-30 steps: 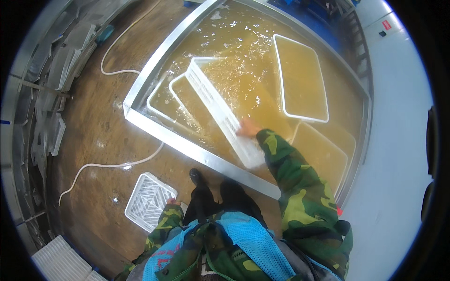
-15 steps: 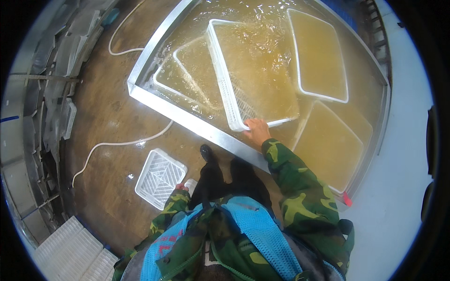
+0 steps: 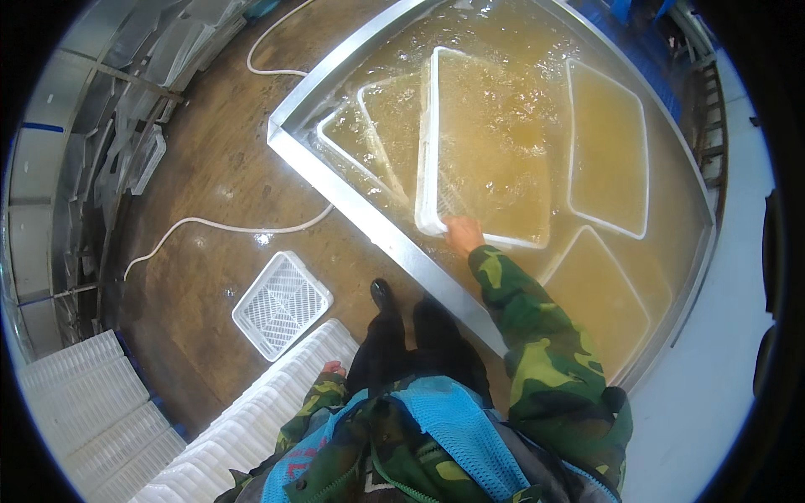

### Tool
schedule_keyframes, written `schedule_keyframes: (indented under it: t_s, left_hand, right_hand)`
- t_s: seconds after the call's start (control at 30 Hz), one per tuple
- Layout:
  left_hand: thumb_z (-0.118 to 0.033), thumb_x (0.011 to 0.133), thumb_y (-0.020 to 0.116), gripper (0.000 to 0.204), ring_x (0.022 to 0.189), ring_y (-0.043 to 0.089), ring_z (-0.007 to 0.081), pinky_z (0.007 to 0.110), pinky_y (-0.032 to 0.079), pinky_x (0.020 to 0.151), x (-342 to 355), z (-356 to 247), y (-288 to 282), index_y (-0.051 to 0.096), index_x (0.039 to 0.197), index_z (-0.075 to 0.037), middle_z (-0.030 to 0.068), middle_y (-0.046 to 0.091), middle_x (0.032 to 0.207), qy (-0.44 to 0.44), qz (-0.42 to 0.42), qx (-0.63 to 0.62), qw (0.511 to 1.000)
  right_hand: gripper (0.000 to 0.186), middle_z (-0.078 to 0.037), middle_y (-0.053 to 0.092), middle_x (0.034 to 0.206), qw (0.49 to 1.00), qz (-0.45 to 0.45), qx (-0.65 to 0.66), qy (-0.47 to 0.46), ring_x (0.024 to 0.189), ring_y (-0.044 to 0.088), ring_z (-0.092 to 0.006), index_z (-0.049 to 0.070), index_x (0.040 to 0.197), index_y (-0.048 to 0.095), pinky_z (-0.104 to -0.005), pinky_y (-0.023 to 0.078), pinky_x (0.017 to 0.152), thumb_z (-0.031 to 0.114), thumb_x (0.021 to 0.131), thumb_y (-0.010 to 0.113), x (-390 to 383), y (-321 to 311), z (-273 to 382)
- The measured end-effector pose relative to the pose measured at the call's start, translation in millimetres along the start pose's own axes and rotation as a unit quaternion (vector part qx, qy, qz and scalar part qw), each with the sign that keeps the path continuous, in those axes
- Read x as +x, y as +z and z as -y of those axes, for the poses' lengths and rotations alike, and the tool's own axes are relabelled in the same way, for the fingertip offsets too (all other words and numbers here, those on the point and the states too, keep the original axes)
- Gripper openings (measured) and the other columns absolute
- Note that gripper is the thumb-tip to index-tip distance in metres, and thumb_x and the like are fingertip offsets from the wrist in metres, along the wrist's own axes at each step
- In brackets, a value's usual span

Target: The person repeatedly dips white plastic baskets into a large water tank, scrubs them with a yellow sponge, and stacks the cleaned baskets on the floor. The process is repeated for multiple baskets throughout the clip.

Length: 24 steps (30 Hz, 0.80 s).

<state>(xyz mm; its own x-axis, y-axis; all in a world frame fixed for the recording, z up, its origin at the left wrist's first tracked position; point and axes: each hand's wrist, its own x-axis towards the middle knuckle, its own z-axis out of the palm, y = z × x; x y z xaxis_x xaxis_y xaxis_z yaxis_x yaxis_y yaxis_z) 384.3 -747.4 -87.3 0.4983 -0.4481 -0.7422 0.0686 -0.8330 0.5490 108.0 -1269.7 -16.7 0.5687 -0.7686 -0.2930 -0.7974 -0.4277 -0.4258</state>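
My right hand (image 3: pixel 463 235) grips the near rim of a white slatted plastic tray (image 3: pixel 428 159) close to its left corner. The tray sits tilted in a metal-sided tank (image 3: pixel 345 197) of murky yellowish water, its left side raised and most of its right side under the surface. To its left, other white tray rims (image 3: pixel 352 159) lie partly submerged. Down by my left thigh, my left hand (image 3: pixel 334 368) is closed, its fingers curled, beside a long stack of white trays (image 3: pixel 251 411). Nothing shows in that hand.
Two more submerged trays lie at the tank's right, one farther (image 3: pixel 646 168) and one nearer (image 3: pixel 616 264). A single white tray (image 3: pixel 282 306) rests on the wet brown floor (image 3: pixel 193 335), with a pale hose (image 3: pixel 243 228) beyond it. More stacked trays (image 3: pixel 92 402) stand lower left.
My view has shifted, bringing the long tray stack beside my left hand into sight. The held tray's near rim and corner have shifted slightly; my right hand keeps its grip.
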Motion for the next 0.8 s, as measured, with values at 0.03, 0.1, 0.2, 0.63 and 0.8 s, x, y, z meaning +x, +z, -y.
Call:
schedule_keyframes:
  t_s: [0.03, 0.1, 0.2, 0.63, 0.8]
  left_hand:
    - [-0.019, 0.076, 0.072, 0.042, 0.077, 0.06, 0.0193, 0.035, 0.05, 0.066, 1, 2, 3, 0.054, 0.113, -0.011, 0.0084, 0.061, 0.093, -0.015, 0.006, -0.02, 1.0]
    - [-0.017, 0.079, 0.071, 0.041, 0.075, 0.059, 0.0178, 0.034, 0.049, 0.066, 3, 6, 6, 0.052, 0.115, -0.008, 0.0066, 0.061, 0.089, -0.051, 0.013, -0.056, 0.997]
    - [-0.019, 0.082, 0.069, 0.041, 0.074, 0.059, 0.0171, 0.034, 0.05, 0.065, 7, 24, 10, 0.051, 0.117, -0.008, 0.0053, 0.061, 0.085, -0.034, 0.004, -0.048, 0.998]
    - [-0.014, 0.08, 0.071, 0.036, 0.072, 0.06, 0.016, 0.033, 0.051, 0.066, 16, 91, 3, 0.055, 0.112, -0.009, 0.0062, 0.063, 0.08, 0.082, 0.023, -0.022, 0.996]
    - [-0.013, 0.079, 0.068, 0.034, 0.066, 0.058, 0.0154, 0.032, 0.05, 0.061, -5, 70, 20, 0.056, 0.11, -0.007, 0.0057, 0.061, 0.078, -0.064, 0.024, -0.091, 0.993]
  right_hand:
    - [0.026, -0.015, 0.067, 0.098, 1.0, -0.001, 0.01, 0.004, 0.089, 0.063, -0.0347, 0.011, 0.101, 0.065, -0.0451, 0.049, 0.077, 0.017, 0.076, 0.064, -15, -20, 8]
    - [0.031, -0.016, 0.066, 0.099, 0.996, -0.058, 0.07, -0.019, 0.089, 0.063, -0.0352, 0.011, 0.105, 0.063, -0.0442, 0.049, 0.076, 0.018, 0.075, 0.068, -45, -49, 24]
    - [0.041, -0.016, 0.066, 0.099, 0.978, -0.163, 0.123, -0.047, 0.089, 0.064, -0.0356, 0.012, 0.11, 0.059, -0.0433, 0.05, 0.076, 0.02, 0.072, 0.072, -95, -56, 18]
    - [0.031, -0.014, 0.066, 0.091, 0.987, -0.066, -0.106, 0.101, 0.088, 0.063, -0.0371, 0.014, 0.1, 0.059, -0.047, 0.048, 0.073, 0.016, 0.071, 0.071, -43, 17, -95]
    - [0.027, -0.019, 0.066, 0.085, 0.985, -0.072, -0.124, 0.095, 0.084, 0.064, -0.0352, 0.009, 0.094, 0.057, -0.049, 0.047, 0.072, 0.017, 0.072, 0.069, -45, -17, -51]
